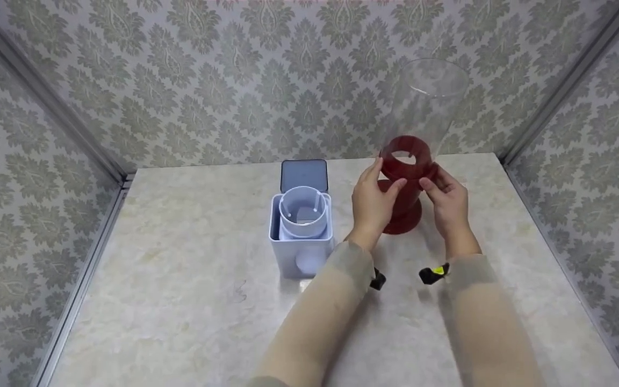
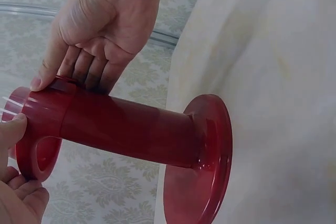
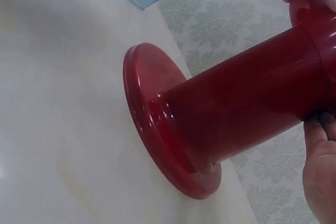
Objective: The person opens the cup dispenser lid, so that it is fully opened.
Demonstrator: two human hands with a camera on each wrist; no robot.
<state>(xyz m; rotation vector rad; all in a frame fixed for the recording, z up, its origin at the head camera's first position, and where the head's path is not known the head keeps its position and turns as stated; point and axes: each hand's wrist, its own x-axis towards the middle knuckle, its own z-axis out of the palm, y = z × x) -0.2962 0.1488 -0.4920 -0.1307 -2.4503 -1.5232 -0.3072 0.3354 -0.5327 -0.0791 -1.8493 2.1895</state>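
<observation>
A glossy red stand (image 1: 407, 207) with a round base (image 2: 197, 166) stands upright at the back right. On its top sits a clear tube (image 1: 425, 107), leaning slightly right in the head view. The left hand (image 1: 373, 201) holds the left side of the stand's upper collar, thumb in front; a red ring-shaped part (image 2: 42, 156) lies between its fingers in the left wrist view. From the right, the right hand (image 1: 449, 201) grips the same collar, its thumb near the front. The right hand's lower fingers tuck behind the column (image 3: 247, 95), partly hidden.
Left of the stand is a pale blue box (image 1: 299, 258) with a clear cup (image 1: 303, 215) in its top. Behind it a dark blue-grey panel (image 1: 304, 176) stands near the back edge. Patterned walls (image 1: 245, 80) enclose the table (image 1: 180, 269) at the back and sides.
</observation>
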